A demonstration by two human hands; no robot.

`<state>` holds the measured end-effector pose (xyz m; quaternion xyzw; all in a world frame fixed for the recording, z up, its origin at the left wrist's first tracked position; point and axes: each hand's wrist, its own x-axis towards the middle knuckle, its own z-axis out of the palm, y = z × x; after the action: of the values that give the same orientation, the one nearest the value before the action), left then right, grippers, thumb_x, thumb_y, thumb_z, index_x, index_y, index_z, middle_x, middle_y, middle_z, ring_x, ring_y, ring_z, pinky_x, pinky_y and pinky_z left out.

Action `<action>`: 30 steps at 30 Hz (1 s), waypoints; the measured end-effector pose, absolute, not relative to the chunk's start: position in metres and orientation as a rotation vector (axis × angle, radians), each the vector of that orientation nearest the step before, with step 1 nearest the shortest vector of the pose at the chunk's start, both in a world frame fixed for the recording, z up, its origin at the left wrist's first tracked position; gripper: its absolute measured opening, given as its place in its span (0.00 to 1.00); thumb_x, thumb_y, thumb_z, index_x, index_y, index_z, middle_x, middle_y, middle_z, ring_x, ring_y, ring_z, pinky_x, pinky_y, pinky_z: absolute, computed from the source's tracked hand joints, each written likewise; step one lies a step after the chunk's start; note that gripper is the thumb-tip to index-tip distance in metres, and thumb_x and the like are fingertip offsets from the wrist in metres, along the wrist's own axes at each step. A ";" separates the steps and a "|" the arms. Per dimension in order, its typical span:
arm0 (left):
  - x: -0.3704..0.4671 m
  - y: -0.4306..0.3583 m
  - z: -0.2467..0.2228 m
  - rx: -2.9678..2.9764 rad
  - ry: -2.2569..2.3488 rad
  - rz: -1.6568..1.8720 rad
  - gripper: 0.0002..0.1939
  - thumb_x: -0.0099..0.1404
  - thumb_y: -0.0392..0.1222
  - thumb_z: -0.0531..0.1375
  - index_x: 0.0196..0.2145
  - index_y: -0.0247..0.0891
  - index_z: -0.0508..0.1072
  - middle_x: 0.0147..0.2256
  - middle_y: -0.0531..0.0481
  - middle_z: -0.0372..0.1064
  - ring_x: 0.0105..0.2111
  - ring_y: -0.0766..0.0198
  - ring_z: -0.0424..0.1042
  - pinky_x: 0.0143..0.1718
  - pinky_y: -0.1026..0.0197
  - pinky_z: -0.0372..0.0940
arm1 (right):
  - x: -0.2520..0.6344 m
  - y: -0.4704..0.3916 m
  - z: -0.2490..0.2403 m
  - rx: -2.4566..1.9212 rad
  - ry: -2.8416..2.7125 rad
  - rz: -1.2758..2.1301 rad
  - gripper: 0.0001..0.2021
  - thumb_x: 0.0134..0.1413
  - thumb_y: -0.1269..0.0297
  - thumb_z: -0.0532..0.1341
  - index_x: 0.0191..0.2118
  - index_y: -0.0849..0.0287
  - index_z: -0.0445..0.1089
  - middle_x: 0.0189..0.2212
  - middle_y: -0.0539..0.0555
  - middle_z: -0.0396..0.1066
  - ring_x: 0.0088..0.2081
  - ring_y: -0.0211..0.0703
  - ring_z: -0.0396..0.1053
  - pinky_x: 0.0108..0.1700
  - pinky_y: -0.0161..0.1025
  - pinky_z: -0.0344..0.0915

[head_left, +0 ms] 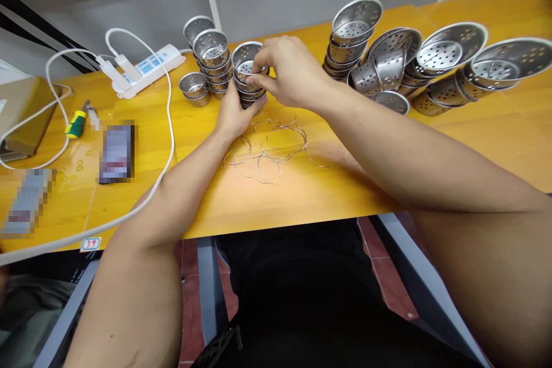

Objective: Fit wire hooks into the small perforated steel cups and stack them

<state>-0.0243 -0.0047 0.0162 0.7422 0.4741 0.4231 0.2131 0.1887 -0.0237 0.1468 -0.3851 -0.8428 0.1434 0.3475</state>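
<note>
At the right rim of the upright cup stack [249, 85] your left hand [234, 110] clasps, your right hand [292, 72] curls narrow, its hold, if any, unclear

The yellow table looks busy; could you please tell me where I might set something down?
Bare patches lie between the wires and the yellow table's near edge, and between the right forearm and the leaning cups. Crowded: stacked cups by the left hand; white cable, power strip and screwdriver farther left.
</note>
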 end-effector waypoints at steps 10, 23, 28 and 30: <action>-0.022 0.005 0.006 2.117 1.131 1.137 0.47 0.72 0.76 0.70 0.73 0.46 0.62 0.72 0.36 0.72 0.74 0.42 0.75 0.81 0.34 0.68 | 0.219 0.002 0.141 -0.859 -2.130 0.576 0.20 0.38 0.33 0.84 0.30 0.33 0.80 0.34 0.53 0.80 0.42 0.63 0.72 0.59 0.69 0.70; -0.031 0.008 -0.004 2.024 1.338 1.304 0.26 0.78 0.53 0.64 0.66 0.48 0.59 0.66 0.36 0.61 0.65 0.45 0.74 0.68 0.36 0.78 | 0.232 -0.079 0.140 -0.935 -1.933 0.362 0.12 0.70 0.42 0.69 0.38 0.40 0.81 0.54 0.60 0.84 0.61 0.69 0.77 0.69 0.67 0.69; -0.019 -0.017 0.018 2.174 1.256 1.309 0.35 0.75 0.57 0.68 0.71 0.51 0.57 0.71 0.37 0.63 0.72 0.42 0.73 0.73 0.35 0.75 | 0.236 -0.070 0.110 -1.008 -1.877 0.404 0.16 0.68 0.35 0.71 0.43 0.39 0.84 0.50 0.59 0.84 0.59 0.70 0.77 0.67 0.70 0.72; -0.014 -0.026 0.027 2.273 1.198 1.264 0.45 0.73 0.64 0.71 0.76 0.52 0.54 0.76 0.37 0.61 0.78 0.40 0.69 0.80 0.35 0.70 | 0.232 -0.068 0.101 -1.030 -1.880 0.416 0.19 0.70 0.34 0.69 0.44 0.43 0.84 0.50 0.59 0.83 0.58 0.67 0.78 0.65 0.66 0.75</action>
<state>-0.0138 -0.0263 0.0266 0.7863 0.4143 0.4370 0.1385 0.2319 -0.0681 0.1007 -0.4186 -0.7641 0.1689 0.4609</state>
